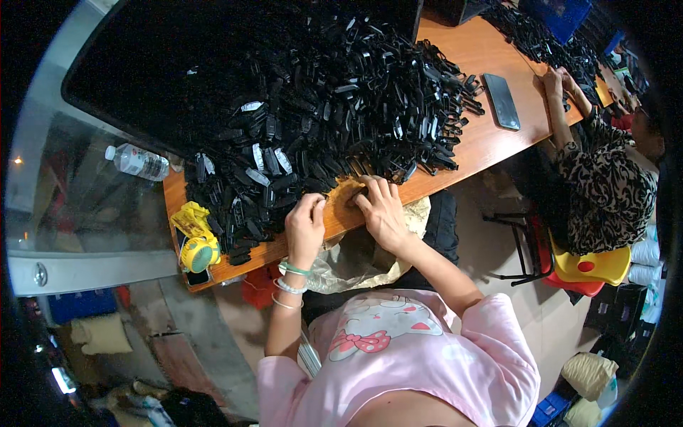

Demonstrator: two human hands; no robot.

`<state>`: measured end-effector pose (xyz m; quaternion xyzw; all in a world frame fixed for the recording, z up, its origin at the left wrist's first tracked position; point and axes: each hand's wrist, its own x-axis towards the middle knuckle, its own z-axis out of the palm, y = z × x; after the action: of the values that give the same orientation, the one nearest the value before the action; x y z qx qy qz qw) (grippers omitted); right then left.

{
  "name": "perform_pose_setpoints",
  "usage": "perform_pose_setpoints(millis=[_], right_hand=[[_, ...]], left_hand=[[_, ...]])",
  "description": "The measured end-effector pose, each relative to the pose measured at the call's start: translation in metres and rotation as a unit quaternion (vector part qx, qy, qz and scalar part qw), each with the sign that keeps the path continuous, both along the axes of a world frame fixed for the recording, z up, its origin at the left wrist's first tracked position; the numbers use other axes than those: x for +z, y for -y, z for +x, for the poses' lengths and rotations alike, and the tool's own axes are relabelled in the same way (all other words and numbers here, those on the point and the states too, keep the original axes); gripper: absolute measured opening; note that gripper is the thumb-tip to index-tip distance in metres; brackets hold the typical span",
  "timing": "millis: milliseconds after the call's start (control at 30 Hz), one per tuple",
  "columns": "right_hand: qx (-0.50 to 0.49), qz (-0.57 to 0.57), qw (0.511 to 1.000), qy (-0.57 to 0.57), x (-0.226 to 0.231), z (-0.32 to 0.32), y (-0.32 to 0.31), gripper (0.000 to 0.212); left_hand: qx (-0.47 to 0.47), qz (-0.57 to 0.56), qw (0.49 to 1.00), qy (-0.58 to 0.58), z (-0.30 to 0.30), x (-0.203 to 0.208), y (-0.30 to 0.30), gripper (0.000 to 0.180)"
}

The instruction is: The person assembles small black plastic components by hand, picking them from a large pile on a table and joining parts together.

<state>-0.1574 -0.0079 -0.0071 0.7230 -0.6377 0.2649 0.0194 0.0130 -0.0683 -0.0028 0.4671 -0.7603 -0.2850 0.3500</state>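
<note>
A big heap of small black plastic pieces [341, 99], several with shiny or pale faces, covers much of the orange-brown table [455, 171]. At its near edge, my left hand [306, 220] has thumb and fingertips pressed together; whatever they pinch is hidden. Close by on the right, my right hand [384, 213] rests at the table edge with fingers curled and thumb tucked in. A dark spot shows between its thumb and fingers, too small to name. Between the hands lies a yellowish patch [341, 192] on the table.
A yellow handheld fan [199, 249] stands at the left corner. Behind it is a water bottle [139, 162]. A phone [501, 101] lies right of the heap. An open pale bag [334, 267] hangs below the edge. Another person [605, 185] works at right beside a yellow stool [590, 267].
</note>
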Motion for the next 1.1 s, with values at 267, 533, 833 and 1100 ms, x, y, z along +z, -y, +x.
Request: perform_pose_setpoints(millis=[267, 533, 833, 1100], right_hand=[[0.054, -0.023, 0.977, 0.207, 0.002, 0.003, -0.029, 0.028], [-0.041, 0.127, 0.795, 0.591, -0.001, 0.012, -0.037, 0.031], [0.014, 0.2, 0.773, 0.602, 0.023, 0.009, -0.047, 0.033], [0.136, 0.132, 0.863, 0.468, 0.038, 0.0, -0.05, 0.034]], left_hand=[[-0.065, -0.169, 0.954, 0.241, -0.008, 0.013, 0.001, 0.022], [-0.016, -0.066, 0.997, 0.027, -0.013, -0.013, -0.021, 0.025], [-0.069, 0.149, 0.972, -0.171, -0.007, 0.018, -0.043, 0.023], [-0.088, 0.004, 0.992, -0.09, 0.0, 0.027, -0.058, 0.022]])
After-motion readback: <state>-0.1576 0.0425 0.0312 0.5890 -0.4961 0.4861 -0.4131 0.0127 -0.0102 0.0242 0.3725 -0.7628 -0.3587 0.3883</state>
